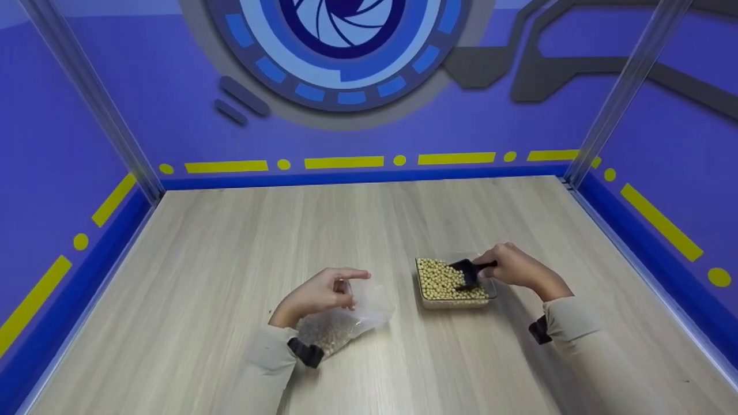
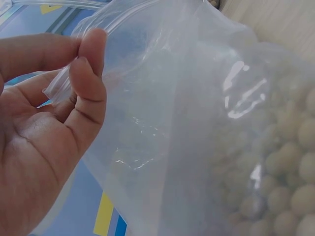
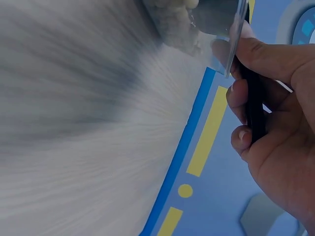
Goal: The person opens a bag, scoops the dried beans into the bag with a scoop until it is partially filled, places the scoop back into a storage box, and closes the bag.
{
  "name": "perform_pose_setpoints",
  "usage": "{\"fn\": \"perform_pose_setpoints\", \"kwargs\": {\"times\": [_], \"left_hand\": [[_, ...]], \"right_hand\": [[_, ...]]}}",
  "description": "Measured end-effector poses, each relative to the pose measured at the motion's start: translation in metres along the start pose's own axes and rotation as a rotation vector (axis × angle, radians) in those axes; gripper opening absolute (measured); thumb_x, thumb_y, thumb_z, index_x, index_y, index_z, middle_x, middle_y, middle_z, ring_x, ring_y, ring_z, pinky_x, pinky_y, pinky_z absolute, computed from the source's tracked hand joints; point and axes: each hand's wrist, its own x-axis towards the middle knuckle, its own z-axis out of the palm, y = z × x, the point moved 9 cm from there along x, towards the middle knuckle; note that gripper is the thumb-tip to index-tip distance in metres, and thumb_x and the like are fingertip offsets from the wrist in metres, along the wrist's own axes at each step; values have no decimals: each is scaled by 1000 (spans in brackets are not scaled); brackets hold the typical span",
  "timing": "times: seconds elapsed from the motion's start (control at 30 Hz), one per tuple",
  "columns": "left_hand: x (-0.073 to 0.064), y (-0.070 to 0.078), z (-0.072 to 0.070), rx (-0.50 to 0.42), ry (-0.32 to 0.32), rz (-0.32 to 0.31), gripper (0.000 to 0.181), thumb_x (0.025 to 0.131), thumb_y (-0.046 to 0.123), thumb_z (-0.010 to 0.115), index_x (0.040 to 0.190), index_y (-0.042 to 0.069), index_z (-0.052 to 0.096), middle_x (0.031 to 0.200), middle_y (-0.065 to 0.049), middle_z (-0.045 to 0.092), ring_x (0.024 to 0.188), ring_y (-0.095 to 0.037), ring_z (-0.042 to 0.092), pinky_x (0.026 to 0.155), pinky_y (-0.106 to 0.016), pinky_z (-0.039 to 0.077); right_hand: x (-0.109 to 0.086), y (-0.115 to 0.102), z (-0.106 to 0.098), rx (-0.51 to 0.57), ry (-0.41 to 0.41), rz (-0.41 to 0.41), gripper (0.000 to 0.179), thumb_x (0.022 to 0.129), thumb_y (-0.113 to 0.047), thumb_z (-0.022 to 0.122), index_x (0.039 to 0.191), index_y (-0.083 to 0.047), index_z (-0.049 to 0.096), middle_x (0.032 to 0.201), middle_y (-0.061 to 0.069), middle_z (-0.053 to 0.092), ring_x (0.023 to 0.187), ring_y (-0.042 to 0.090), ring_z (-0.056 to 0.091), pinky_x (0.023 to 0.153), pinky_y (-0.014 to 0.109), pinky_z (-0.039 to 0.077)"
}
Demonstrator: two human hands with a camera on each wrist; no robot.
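With its fingertips my left hand pinches the rim of a clear zip bag. Round pale beans fill the bag's lower part, partly under my left wrist in the head view. My right hand grips the handle of a small black scoop. The scoop's blade dips into pale yellow beans in a clear rectangular container, right of the bag. In the right wrist view, fingers curl round the scoop's handle beside the container's wall.
Both the bag and the container rest on a light wood-grain table. Blue panels with yellow dashes, such as the back wall, enclose its back and sides. Black wrist straps sit on both sleeves.
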Motion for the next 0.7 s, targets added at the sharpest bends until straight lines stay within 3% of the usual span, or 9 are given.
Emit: {"fn": "perform_pose_setpoints", "kwargs": {"times": [0.1, 0.37, 0.57, 0.7], "left_hand": [[1, -1, 0, 5, -2, -3, 56, 84, -7, 56, 139, -1, 48, 77, -16, 62, 81, -46, 60, 78, -54, 54], [2, -4, 1, 41, -6, -10, 56, 84, -6, 56, 139, 0, 49, 74, -8, 62, 80, -45, 61, 74, -52, 55], [1, -3, 1, 41, -10, -13, 55, 84, -5, 56, 139, 1, 49, 73, -6, 61, 81, -45, 61, 74, -49, 56], [3, -2, 2, 44, -16, -10, 55, 85, -6, 56, 139, 0, 48, 74, -9, 62, 82, -47, 61, 75, -51, 55]], "right_hand": [[-2, 0, 2, 21, 8, 1, 26, 86, 3, 63, 111, 6, 70, 107, 25, 69, 98, 38, 67, 76, 43, 57], [-5, 2, 9, 93, 12, 32, 28, 88, 0, 63, 114, 10, 66, 105, 26, 69, 89, 31, 71, 73, 40, 58], [-4, 1, 13, 99, 15, 50, 30, 89, -3, 64, 116, 9, 65, 108, 26, 68, 94, 34, 69, 75, 41, 57], [-4, 2, 15, 98, 5, 77, 31, 90, -4, 63, 118, 8, 65, 108, 24, 69, 90, 28, 69, 68, 33, 51]]}}
